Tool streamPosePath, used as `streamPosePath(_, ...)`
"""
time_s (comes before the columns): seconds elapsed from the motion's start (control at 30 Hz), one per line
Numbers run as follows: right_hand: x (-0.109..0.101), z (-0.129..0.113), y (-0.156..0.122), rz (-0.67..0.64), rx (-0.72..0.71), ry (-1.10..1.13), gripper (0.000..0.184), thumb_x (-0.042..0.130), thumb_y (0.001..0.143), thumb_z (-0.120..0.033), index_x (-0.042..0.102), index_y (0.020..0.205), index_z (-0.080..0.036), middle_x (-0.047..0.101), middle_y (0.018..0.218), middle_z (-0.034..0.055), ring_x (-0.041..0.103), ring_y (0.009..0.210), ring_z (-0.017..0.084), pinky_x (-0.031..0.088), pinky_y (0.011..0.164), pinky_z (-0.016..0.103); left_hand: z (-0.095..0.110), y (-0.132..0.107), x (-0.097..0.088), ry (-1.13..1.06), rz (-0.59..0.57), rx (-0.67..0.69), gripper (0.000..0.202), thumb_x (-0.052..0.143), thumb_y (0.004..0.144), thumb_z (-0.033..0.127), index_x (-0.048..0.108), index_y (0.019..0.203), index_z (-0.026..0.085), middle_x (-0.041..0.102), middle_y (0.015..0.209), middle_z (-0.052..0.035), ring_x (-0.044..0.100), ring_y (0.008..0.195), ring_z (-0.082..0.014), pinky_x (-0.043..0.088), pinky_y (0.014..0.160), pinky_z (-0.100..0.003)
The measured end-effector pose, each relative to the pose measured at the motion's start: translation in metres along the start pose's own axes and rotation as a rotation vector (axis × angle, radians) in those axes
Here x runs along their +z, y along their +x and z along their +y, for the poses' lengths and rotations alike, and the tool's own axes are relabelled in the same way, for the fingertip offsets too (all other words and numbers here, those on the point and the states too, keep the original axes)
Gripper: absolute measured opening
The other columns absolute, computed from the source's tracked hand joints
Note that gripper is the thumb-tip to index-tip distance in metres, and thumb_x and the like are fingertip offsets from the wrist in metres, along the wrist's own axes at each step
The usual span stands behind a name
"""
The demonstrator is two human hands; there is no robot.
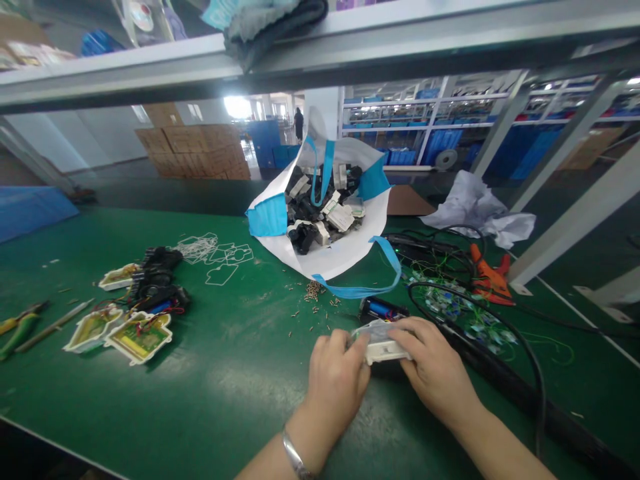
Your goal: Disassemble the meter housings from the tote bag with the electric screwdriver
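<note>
Bracelet [295, 455]: circling the left wrist in silver, the bare forearms reaching up from the near edge.
Left hand [336, 373]: gripping the left end of a pale casing [386, 351], fingers curling in against it.
Right hand [434, 363]: gripping the other end, its fingers lying over the top and along the side.
Pale casing: sitting between both hands above the near-middle of the green worktop [225, 413]; whether its underside is touching, I cannot tell.
Black part with a blue cylinder [381, 309]: lying just behind the casing; any wire joining the two is not showing clearly.
Step in hand: two-handed handling of the casing, probably working at its edges; whether its halves are parting is not showing.
Next move: seemingly calling for even pressure from both thumbs and a firm hold, with care for any wiring behind.
Screws [313, 291]: lying in a small loose heap beyond the hands.
Bag [325, 267]: standing open behind the heap, holding black and pale parts.
Opened casings [140, 337]: resting well apart to the left, showing yellow-green insides, with thin white loops [230, 255] lying behind them.
Orange clamps [493, 277]: lying to the right, beside a tangle of wires and small scraps [450, 300].
</note>
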State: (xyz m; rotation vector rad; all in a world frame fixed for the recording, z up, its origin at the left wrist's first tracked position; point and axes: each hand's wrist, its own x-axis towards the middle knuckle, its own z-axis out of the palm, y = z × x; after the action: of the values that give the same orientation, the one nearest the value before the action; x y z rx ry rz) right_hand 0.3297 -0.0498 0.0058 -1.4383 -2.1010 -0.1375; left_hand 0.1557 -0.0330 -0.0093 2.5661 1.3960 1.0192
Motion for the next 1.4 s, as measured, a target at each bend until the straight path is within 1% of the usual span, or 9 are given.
streamPosePath(0.23, 0.002, 0.003, -0.002, 0.092, 0.133, 0.131, 0.021, 0.040, 0.077, -0.015, 0.055, 0.090, -0.020, 0.057, 0.092, 0.0062, 0.054, 0.088, 0.020, 0.046, 0.078, 0.034, 0.000, 0.002, -0.004, -0.034, 0.226, 0.070, 0.016, 0.047, 0.081, 0.021, 0.059, 0.072, 0.015, 0.053, 0.063, -0.0039, 0.044, 0.059, -0.0160, 0.033, 0.057, -0.029)
streamPosePath(0.4, -0.002, 0.002, -0.001, 0.071, 0.230, 0.181, 0.018, 0.040, 0.076, -0.019, 0.055, 0.085, -0.020, 0.058, 0.087, 0.0059, 0.056, 0.081, 0.019, 0.046, 0.070, 0.031, 0.004, 0.004, -0.013, -0.027, 0.196, 0.202, 0.023, 0.046, 0.082, 0.019, 0.057, 0.062, 0.017, 0.048, 0.054, -0.0004, 0.040, 0.055, -0.0123, 0.030, 0.062, -0.030)
streamPosePath(0.5, -0.004, -0.001, -0.002, 0.015, 0.150, 0.118, 0.021, 0.039, 0.077, -0.017, 0.057, 0.088, -0.019, 0.058, 0.088, 0.0066, 0.055, 0.082, 0.019, 0.046, 0.070, 0.030, 0.007, 0.003, -0.014, -0.090, 0.177, 0.275, 0.018, 0.047, 0.082, 0.018, 0.059, 0.068, 0.018, 0.049, 0.054, 0.0003, 0.040, 0.056, -0.0118, 0.029, 0.064, -0.031)
streamPosePath(0.67, -0.001, -0.005, -0.003, -0.055, 0.080, 0.103, 0.026, 0.038, 0.077, -0.013, 0.058, 0.093, -0.020, 0.057, 0.092, 0.0066, 0.053, 0.086, 0.020, 0.045, 0.072, 0.031, 0.010, 0.003, -0.011, -0.255, 0.099, 0.192, 0.019, 0.045, 0.083, 0.022, 0.059, 0.070, 0.015, 0.053, 0.061, -0.0017, 0.045, 0.062, -0.0121, 0.031, 0.066, -0.030)
streamPosePath(0.83, -0.001, 0.010, -0.004, 0.165, 0.568, 0.559, 0.016, 0.050, 0.074, -0.030, 0.055, 0.085, -0.020, 0.056, 0.081, 0.0048, 0.054, 0.075, 0.021, 0.046, 0.074, 0.036, 0.003, 0.004, -0.005, -0.163, -0.107, 0.173, 0.019, 0.052, 0.078, 0.024, 0.056, 0.062, 0.017, 0.052, 0.065, -0.0014, 0.045, 0.068, -0.0143, 0.034, 0.074, -0.034)
streamPosePath(0.9, -0.001, 0.019, -0.003, 0.195, 0.759, 0.759, 0.026, 0.055, 0.071, -0.040, 0.052, 0.088, -0.020, 0.055, 0.078, 0.0034, 0.054, 0.067, 0.020, 0.049, 0.066, 0.036, -0.001, 0.006, -0.002, -0.128, -0.174, 0.053, 0.017, 0.051, 0.079, 0.022, 0.057, 0.064, 0.017, 0.053, 0.071, -0.0031, 0.047, 0.073, -0.0159, 0.036, 0.071, -0.031)
streamPosePath(1.0, 0.001, 0.029, -0.003, 0.229, 0.826, 0.892, 0.037, 0.052, 0.073, -0.050, 0.045, 0.093, -0.020, 0.054, 0.089, 0.0051, 0.056, 0.072, 0.020, 0.052, 0.060, 0.034, -0.005, 0.010, -0.003, -0.225, -0.250, -0.152, 0.016, 0.048, 0.081, 0.021, 0.057, 0.068, 0.017, 0.055, 0.075, -0.0034, 0.049, 0.073, -0.0152, 0.038, 0.065, -0.025)
streamPosePath(1.23, 0.004, 0.039, -0.004, 0.209, 0.896, 0.867, 0.044, 0.055, 0.067, -0.051, 0.045, 0.094, -0.018, 0.055, 0.091, 0.0072, 0.057, 0.072, 0.022, 0.051, 0.060, 0.037, -0.007, 0.024, -0.058, -0.429, -0.332, -0.284, 0.016, 0.050, 0.078, 0.026, 0.057, 0.066, 0.016, 0.055, 0.065, 0.0016, 0.049, 0.063, -0.0111, 0.036, 0.058, -0.021)
streamPosePath(1.4, -0.001, 0.041, -0.008, 0.070, 0.660, 0.353, 0.028, 0.049, 0.066, -0.043, 0.050, 0.082, -0.020, 0.057, 0.072, 0.0053, 0.055, 0.062, 0.023, 0.045, 0.059, 0.037, -0.068, 0.071, -0.108, -0.109, -0.404, -0.356, 0.018, 0.054, 0.073, 0.031, 0.059, 0.064, 0.016, 0.056, 0.058, 0.0032, 0.051, 0.058, -0.0109, 0.037, 0.054, -0.020)
